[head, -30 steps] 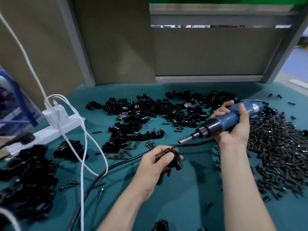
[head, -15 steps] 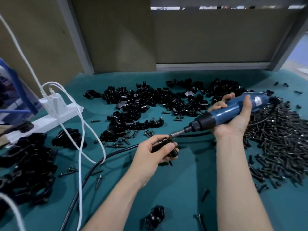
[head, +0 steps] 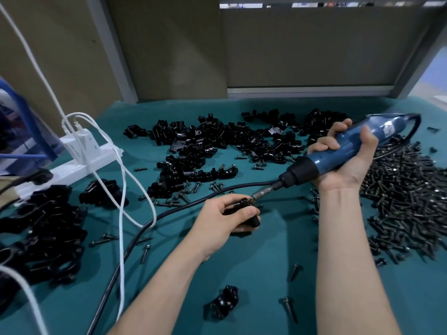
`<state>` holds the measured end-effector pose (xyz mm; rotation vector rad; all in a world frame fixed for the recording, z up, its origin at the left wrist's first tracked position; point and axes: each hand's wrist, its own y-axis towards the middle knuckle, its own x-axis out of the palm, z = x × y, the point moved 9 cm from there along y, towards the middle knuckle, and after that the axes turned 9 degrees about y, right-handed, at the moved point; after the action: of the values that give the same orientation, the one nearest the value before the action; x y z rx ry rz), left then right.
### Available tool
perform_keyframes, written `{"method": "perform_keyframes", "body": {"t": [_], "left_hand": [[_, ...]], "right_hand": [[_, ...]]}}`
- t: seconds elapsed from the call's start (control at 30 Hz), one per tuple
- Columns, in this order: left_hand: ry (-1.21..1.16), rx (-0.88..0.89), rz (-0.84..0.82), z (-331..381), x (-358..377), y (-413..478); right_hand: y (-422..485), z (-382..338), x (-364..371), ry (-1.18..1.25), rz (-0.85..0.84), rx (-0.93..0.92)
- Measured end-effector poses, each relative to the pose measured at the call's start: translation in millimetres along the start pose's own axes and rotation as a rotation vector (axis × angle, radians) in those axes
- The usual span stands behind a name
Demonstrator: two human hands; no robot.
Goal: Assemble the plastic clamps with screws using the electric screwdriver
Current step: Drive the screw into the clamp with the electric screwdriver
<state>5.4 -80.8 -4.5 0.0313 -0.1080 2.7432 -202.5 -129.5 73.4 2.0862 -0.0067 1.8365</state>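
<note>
Black clamp (head: 244,210) sits pinched in the left hand (head: 223,220). Right hand (head: 346,163) curls around the blue screwdriver (head: 338,153), its tip touching the clamp. Screws (head: 411,199) are piled just right of that hand.

- The clamp (head: 242,207) is small and black; the left hand (head: 217,221) grips it
- The screwdriver (head: 338,151) is blue with a black front; it tilts down to the left; its tip touches the clamp; the right hand (head: 348,163) grips it
- A heap of clamps (head: 217,143) lies at the back; another heap (head: 43,228) lies far left
- The heap of screws (head: 406,197), all black, lies on the right
</note>
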Motion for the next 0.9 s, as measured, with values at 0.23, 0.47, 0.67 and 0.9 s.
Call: {"method": "perform_keyframes", "body": {"t": [0.23,0.47,0.67,0.9], "left_hand": [[-0.045,-0.006,-0.097,3.3,7.3,-1.8],[-0.011,-0.034,-0.142,2.7,7.8,-0.6],[0.055,-0.047,-0.132,-2.3,5.7,-0.3],[0.005,-0.022,-0.133,-0.4,6.6,0.6]], "right_hand": [[-2.8,1.8,15.6,0.099,-0.167,0.057],[-4.1,5.2,27.2,0.16,-0.227,0.081],[-5.8,6.6,36.9,0.158,-0.26,0.106],[-7.0,6.7,39.9,0.146,-0.257,0.113]]}}
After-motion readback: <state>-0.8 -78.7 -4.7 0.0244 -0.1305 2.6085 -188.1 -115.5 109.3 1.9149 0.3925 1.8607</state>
